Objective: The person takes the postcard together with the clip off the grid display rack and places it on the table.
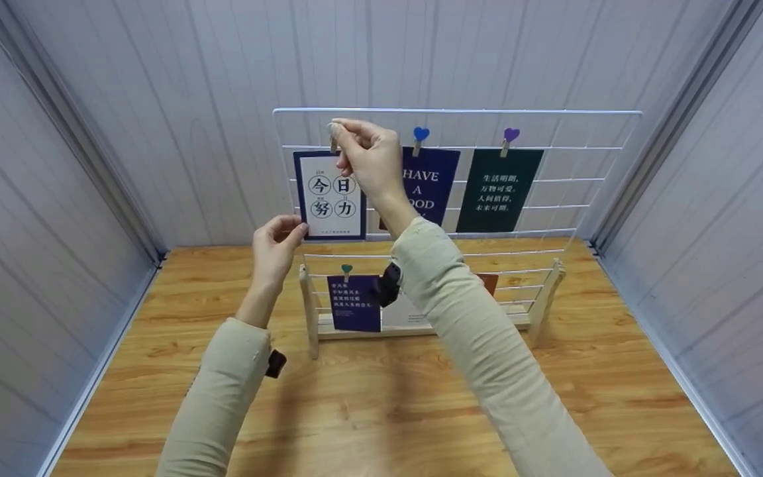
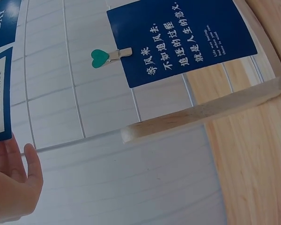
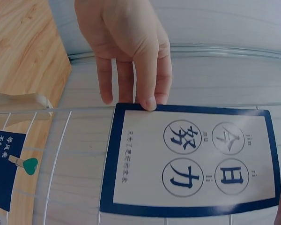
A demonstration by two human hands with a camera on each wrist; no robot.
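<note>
A white card with a blue border and large characters [image 1: 322, 228] lies against the upper left of the white wire grid rack [image 1: 593, 147]. My left hand [image 1: 274, 255] pinches the card's lower left edge between thumb and fingers, as the right wrist view also shows at the card [image 3: 145, 154]. At the card's top, my right hand [image 1: 375, 162] pinches a small wooden clothespin [image 1: 334, 142], mostly hidden by the fingers. Whether the clothespin bites the card and wire cannot be told. Right of this hand hangs a navy card [image 1: 440, 173], partly covered by the forearm.
A blue heart clothespin [image 1: 420, 134] holds the navy card; a purple heart one [image 1: 511, 135] holds a dark green card [image 1: 497, 215]. Lower down, a purple-blue card [image 1: 355, 318] hangs from a green heart clothespin [image 1: 346, 269]. Wooden feet [image 1: 544, 305] carry the rack on a wood-grain surface [image 1: 368, 411].
</note>
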